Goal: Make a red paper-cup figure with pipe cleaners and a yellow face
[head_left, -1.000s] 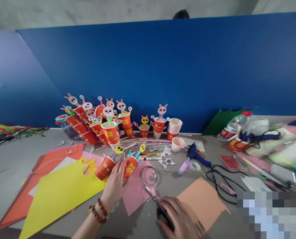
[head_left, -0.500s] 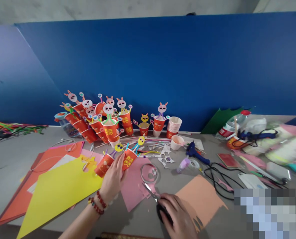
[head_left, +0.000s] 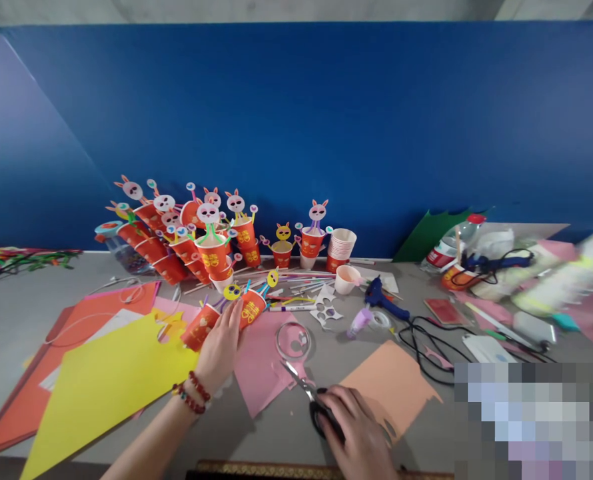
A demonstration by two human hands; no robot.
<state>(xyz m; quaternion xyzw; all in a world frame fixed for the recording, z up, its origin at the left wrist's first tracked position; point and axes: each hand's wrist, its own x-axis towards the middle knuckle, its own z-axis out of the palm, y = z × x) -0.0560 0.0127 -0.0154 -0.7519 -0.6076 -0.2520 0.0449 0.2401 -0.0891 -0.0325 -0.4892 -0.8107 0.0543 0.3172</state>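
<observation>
My left hand, with red bead bracelets at its wrist, is at two tilted red paper cups. Its fingers curve against the right-hand paper cup, which has a yellow paper face and blue stems; the thumb is hidden. The other paper cup, with purple stems and a yellow face, lies against the back of this hand. My right hand is closed around the black handles of a pair of scissors. The blades point away over scraps of pink paper, just short of a tape roll.
Finished cups with rabbit faces crowd the back left. Yellow paper lies at left, peach paper at right. A blue glue gun trails black cord. A cup stack stands before the blue partition.
The whole view has shifted slightly, so things sit a little further left and higher. Both hands stay at the cups and the scissors, with little movement of their own.
</observation>
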